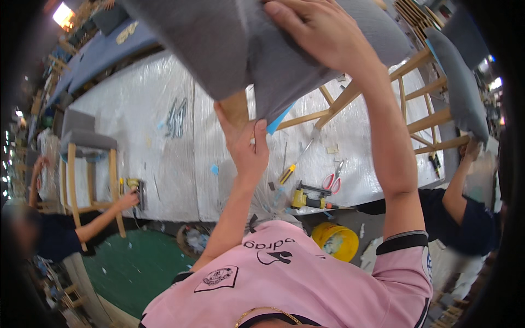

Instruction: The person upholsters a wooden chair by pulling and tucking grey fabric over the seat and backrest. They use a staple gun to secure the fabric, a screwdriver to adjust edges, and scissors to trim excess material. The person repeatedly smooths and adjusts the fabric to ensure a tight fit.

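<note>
A grey upholstered chair (208, 49) with pale wooden legs is tilted in front of me, over the worktable. My left hand (249, 146) pinches its lower part, thumb on the grey cover's edge (273, 98) and fingers by a bare wooden piece (235, 109). A strip of light blue material (280, 117) shows under that cover. My right hand (328, 35) lies flat on the upholstery higher up, its thumb stretched out and some fingertips cut off by the frame.
The plastic-covered table (180, 180) holds metal bolts (176, 117), a yellow screwdriver (288, 172), scissors (333, 179) and a nail gun (309, 197). A yellow bucket (350, 240) stands below. Other people work at a left chair (90, 141) and a right chair (456, 82).
</note>
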`<state>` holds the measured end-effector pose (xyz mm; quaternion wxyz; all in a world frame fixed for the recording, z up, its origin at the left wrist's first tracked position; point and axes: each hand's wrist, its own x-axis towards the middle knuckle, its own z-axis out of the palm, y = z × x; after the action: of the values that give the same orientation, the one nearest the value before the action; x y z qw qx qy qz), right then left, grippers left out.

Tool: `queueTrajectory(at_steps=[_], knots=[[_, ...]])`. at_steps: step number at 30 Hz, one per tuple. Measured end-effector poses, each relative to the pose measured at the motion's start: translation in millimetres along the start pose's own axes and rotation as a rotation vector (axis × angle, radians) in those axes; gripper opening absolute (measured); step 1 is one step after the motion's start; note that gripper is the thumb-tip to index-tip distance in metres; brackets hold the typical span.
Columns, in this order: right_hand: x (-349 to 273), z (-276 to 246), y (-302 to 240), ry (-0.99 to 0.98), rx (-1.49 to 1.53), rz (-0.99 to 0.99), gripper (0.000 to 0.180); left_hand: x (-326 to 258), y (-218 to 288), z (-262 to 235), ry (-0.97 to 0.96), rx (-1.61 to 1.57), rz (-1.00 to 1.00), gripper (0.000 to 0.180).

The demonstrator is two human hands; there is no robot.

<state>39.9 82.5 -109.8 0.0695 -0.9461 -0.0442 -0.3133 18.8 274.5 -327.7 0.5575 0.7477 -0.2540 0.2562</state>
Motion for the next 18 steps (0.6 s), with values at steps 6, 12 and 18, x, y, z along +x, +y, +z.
queueTrajectory(at_steps=[6,12,18], knots=[[-36,-14,155,0.199,-0.367,0.324,0.050,-2,7,3,-0.043,-0.007,-0.028,0.037],[-31,30,68,0.376,-0.358,0.215,0.045,-6,5,1,-0.071,-0.064,-0.036,0.047],[-11,54,-50,0.355,-0.100,0.135,0.034,3,14,-1,-0.053,-0.071,-0.033,0.030]])
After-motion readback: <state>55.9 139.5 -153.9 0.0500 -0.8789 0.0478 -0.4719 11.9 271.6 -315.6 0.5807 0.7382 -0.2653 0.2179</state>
